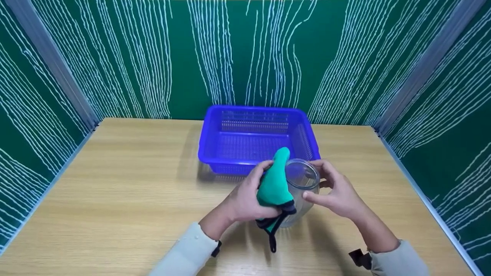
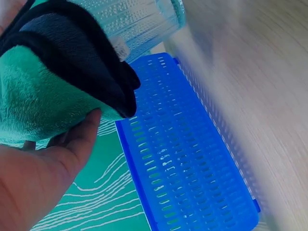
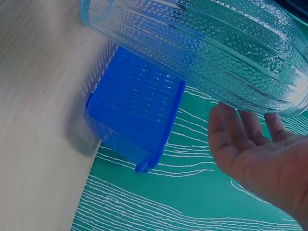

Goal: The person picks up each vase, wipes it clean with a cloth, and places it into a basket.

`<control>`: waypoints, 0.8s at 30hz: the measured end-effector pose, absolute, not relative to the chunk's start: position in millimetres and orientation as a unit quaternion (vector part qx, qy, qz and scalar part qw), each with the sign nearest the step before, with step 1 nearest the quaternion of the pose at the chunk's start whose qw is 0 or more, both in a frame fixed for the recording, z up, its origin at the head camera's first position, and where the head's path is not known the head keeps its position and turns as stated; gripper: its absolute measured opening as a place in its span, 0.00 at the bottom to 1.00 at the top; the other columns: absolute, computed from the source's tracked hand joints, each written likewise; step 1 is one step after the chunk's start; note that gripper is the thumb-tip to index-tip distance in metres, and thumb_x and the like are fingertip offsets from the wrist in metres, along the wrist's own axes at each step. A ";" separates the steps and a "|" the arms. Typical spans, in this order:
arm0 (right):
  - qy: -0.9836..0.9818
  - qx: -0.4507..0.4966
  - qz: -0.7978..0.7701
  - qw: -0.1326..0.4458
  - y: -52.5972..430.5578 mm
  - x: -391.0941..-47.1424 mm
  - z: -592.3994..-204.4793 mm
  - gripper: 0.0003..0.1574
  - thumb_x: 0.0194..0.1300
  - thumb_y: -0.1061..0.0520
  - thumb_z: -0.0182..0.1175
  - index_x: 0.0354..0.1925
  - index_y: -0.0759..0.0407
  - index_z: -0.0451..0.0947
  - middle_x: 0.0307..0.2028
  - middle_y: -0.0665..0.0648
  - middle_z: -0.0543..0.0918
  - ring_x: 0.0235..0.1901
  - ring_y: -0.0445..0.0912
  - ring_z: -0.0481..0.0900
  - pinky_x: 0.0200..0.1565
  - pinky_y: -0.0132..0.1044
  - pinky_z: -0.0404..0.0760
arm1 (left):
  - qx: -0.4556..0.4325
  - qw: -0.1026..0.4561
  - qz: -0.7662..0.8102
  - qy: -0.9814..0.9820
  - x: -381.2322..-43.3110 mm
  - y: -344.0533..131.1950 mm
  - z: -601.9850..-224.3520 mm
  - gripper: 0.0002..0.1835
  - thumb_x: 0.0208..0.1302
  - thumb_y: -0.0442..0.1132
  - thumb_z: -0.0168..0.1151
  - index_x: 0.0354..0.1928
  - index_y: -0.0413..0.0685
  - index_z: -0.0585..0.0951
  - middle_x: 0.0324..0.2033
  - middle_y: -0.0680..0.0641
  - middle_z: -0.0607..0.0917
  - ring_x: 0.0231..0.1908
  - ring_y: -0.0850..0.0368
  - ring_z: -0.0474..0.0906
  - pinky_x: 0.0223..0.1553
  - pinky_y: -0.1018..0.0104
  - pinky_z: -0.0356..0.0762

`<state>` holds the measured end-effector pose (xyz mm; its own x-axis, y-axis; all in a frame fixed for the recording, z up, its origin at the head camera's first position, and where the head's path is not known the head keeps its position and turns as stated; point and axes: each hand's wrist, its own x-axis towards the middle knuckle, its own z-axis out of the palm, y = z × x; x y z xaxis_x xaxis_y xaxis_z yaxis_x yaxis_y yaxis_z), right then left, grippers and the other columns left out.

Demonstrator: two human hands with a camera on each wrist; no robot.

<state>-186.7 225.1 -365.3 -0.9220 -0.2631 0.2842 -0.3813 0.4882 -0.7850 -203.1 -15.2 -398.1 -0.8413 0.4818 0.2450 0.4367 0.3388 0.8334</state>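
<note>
My left hand grips a bunched green cloth with black edging, from which a black hanging loop dangles. Its dark grey inner side shows in the left wrist view. Right beside the cloth stands a clear glass jar, mouth up, partly covered by it. My right hand holds the jar near its rim, thumb in front and fingers round the far side. Ribs and a bumpy texture cover the glass in the right wrist view, where the fingertips meet its side.
Behind the jar sits a blue plastic basket with slotted walls and nothing inside. The wooden table is bounded by green walls with wavy white lines and by metal corner posts.
</note>
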 end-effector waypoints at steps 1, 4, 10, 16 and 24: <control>-0.860 0.186 0.471 0.062 226.7 -188.1 -367.6 0.36 0.43 0.57 0.69 0.51 0.53 0.65 0.42 0.52 0.77 0.42 0.45 0.73 0.40 0.34 0.73 | 0.279 0.023 0.490 0.825 -202.6 -14.6 -398.4 0.55 0.30 0.57 0.71 0.60 0.80 0.46 0.53 0.61 0.64 0.47 0.62 0.67 0.47 0.61 0.68; -0.857 0.186 0.477 0.060 229.3 -190.5 -370.7 0.34 0.42 0.56 0.70 0.49 0.54 0.67 0.41 0.52 0.77 0.41 0.45 0.73 0.40 0.35 0.72 | 0.282 0.028 0.466 0.838 -201.5 -15.2 -398.4 0.54 0.32 0.63 0.66 0.61 0.81 0.43 0.56 0.63 0.61 0.47 0.62 0.66 0.46 0.61 0.68; -0.854 0.205 0.475 0.061 229.8 -191.6 -369.2 0.33 0.42 0.57 0.70 0.47 0.56 0.67 0.40 0.54 0.77 0.41 0.46 0.73 0.39 0.35 0.73 | 0.355 0.010 0.431 0.829 -206.4 -19.8 -398.9 0.52 0.36 0.82 0.38 0.65 0.73 0.38 0.66 0.60 0.46 0.61 0.57 0.54 0.53 0.50 0.63; -0.852 0.222 0.469 0.068 230.7 -192.4 -368.8 0.33 0.42 0.57 0.70 0.47 0.58 0.67 0.40 0.57 0.77 0.40 0.46 0.73 0.38 0.33 0.73 | 0.379 -0.006 0.409 0.830 -210.4 -17.5 -398.5 0.45 0.48 0.77 0.26 0.66 0.68 0.36 0.67 0.58 0.43 0.65 0.56 0.44 0.55 0.44 0.59; -0.850 0.213 0.477 0.073 229.2 -193.7 -368.8 0.32 0.40 0.60 0.70 0.45 0.58 0.69 0.38 0.55 0.77 0.38 0.45 0.73 0.37 0.33 0.73 | 0.308 -0.009 0.459 0.833 -210.8 -5.5 -397.6 0.42 0.48 0.67 0.51 0.63 0.78 0.42 0.62 0.65 0.54 0.56 0.62 0.58 0.51 0.55 0.66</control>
<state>-193.7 229.2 -368.8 -0.8988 -0.2924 0.3265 -0.4310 0.4544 -0.7796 -210.8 -5.5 -397.6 -0.8100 0.5052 0.2977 0.5217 0.3889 0.7594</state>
